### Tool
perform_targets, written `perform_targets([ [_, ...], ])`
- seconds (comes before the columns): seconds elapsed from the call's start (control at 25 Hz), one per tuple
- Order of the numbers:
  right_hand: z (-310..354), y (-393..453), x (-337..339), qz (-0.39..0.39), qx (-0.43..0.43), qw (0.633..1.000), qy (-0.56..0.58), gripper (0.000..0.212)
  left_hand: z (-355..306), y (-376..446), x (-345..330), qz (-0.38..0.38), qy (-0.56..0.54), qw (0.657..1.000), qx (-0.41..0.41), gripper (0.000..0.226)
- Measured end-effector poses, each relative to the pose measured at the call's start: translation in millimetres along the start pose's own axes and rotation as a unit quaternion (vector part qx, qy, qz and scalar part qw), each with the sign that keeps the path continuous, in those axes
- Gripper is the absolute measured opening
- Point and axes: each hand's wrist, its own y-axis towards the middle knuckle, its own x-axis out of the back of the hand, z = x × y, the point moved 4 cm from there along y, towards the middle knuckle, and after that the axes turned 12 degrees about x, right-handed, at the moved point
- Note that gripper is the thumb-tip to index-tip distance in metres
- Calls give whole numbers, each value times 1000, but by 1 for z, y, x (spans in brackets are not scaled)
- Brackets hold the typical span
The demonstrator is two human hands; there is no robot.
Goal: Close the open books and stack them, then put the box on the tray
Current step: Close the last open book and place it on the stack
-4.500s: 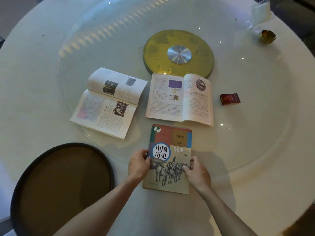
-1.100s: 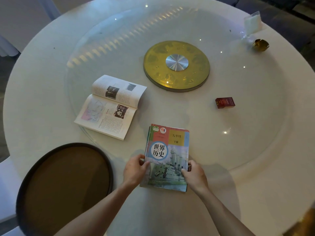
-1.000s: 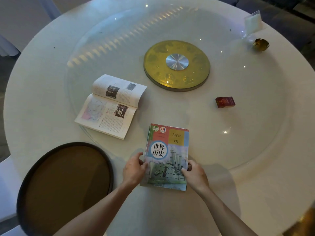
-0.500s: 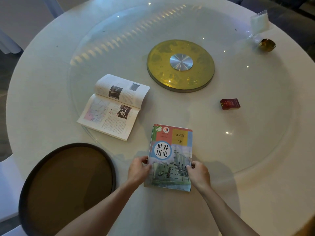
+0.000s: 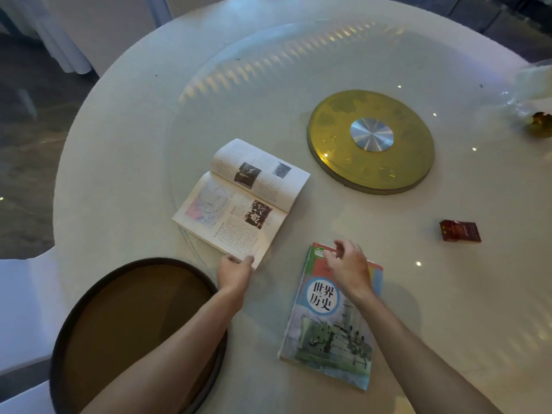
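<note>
Head view: I am looking down on a round white worktop (image 5: 119,162) with a glass turntable over its middle and a gold disc (image 5: 370,141) at the centre. My left hand (image 5: 234,271) has its fingertips pinched on the near corner of the open book (image 5: 239,198), which lies face up, pages spread, partly across the edge of the glass. My right hand (image 5: 348,267) hovers above the far end of the closed book (image 5: 331,318), fingers loosely spread and curled, holding nothing; I cannot tell whether it touches the cover. That closed book lies flat with its cover up, and the edge of another book (image 5: 310,258) peeks out beneath it at the far left corner. The small red box (image 5: 460,231) sits on the glass, well apart to the right of both books. The dark round tray (image 5: 98,318) rests at the near left, with my left forearm crossing over its right rim.
</note>
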Motion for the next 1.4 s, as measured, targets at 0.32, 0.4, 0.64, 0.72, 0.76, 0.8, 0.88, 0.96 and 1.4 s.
perform_targets([
  [0.32, 59, 121, -63, 46, -90, 961, 256, 72, -30, 24, 23, 12, -262, 958, 114, 10],
  [0.4, 57, 134, -71, 49, -128, 936, 325, 56, -33, 27, 22, 19, -285, 951, 121, 9],
  [0.64, 61, 126, -81, 58, -136, 916, 373, 17, -38, 42, 20, 46, -288, 945, 149, 18],
  [0.72, 57, 120, -80, 53, -140, 914, 377, 15, -37, 46, 20, 46, -275, 949, 144, 24],
  [0.76, 55, 116, -78, 49, -137, 912, 383, 16, -35, 49, 20, 45, -263, 953, 140, 28],
  [0.8, 54, 112, -74, 42, -126, 911, 391, 19, -33, 51, 19, 45, -251, 957, 135, 28],
  [0.88, 53, 102, -65, 21, -81, 919, 386, 22, -31, 51, 18, 54, -229, 964, 124, 17],
  [0.96, 54, 90, -56, 12, -23, 943, 332, 17, -29, 47, 18, 73, -219, 967, 107, 12],
  [1.4, 81, -12, -67, 245, 294, 921, -74, 70, -47, -9, 26, 223, -223, 948, -35, 24],
])
